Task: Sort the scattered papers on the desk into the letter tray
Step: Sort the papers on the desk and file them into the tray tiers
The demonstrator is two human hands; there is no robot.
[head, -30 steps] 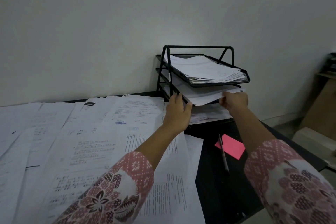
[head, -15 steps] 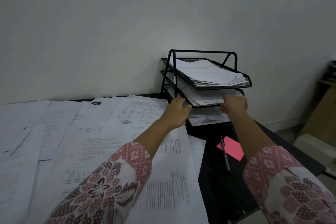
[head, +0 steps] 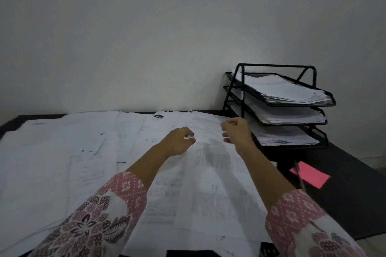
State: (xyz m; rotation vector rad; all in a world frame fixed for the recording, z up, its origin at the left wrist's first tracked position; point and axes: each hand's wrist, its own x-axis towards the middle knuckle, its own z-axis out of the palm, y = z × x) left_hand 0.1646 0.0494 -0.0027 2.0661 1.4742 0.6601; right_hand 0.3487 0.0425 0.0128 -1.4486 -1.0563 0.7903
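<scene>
Though near tray [head: 302,105], pen [head: 300,175] across note [head: 313,176]

One black letter tray [head: 242,89] stands on one dark desk [head: 344,183]. It has three tiers, each holding one stack of paper [head: 282,89], so three stacks. The loose sheets [head: 83,162] on the desk overlap too much for an exact count, but there are well over ten. There is one pink note [head: 313,176], one pen [head: 302,183], one left hand [head: 179,142], one right hand [head: 237,131] and two patterned sleeves [head: 94,225].

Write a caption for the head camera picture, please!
A left hand and a right hand reach over scattered papers on a dark desk beside a black three-tier letter tray holding stacked sheets.
</scene>
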